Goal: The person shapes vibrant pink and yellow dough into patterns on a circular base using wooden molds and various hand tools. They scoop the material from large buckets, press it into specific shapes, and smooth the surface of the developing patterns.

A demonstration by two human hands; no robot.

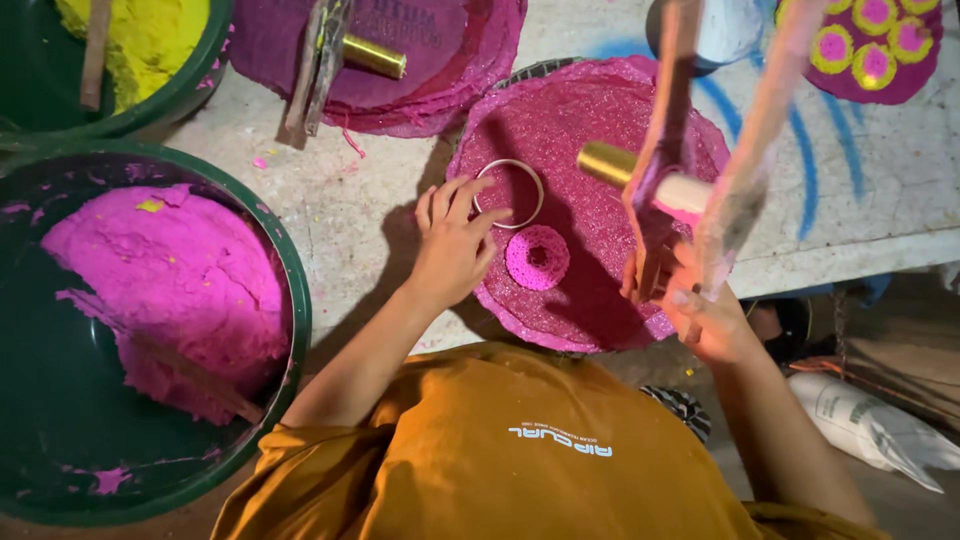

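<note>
Head view, looking straight down: the left hand [452, 245] sits at centre frame with fingers spread, its fingertips resting on a thin white ring [509, 193] that lies flat on a pink glittery disc [585, 120]. The hand grips nothing; it only steadies the ring. Just below the ring, on the same disc, lies a small pink mesh rosette [537, 257], close beside the left thumb.

The right hand [695, 310], at lower right of centre, is clenched around a long tool [740, 150] whose blurred arms run up toward the top edge. A brass cylinder [607, 162] with a pale end sits at the tool, over the disc's right half; whether it is joined to the tool cannot be told.

At left a green bowl [290, 300] holds pink powder [170, 280]. At upper left a second bowl holds yellow powder [150, 40]. Top centre, another disc [440, 60] bears a second brass cylinder [374, 56]. At upper right lies a purple piece with yellow-and-pink rosettes [875, 45].
</note>
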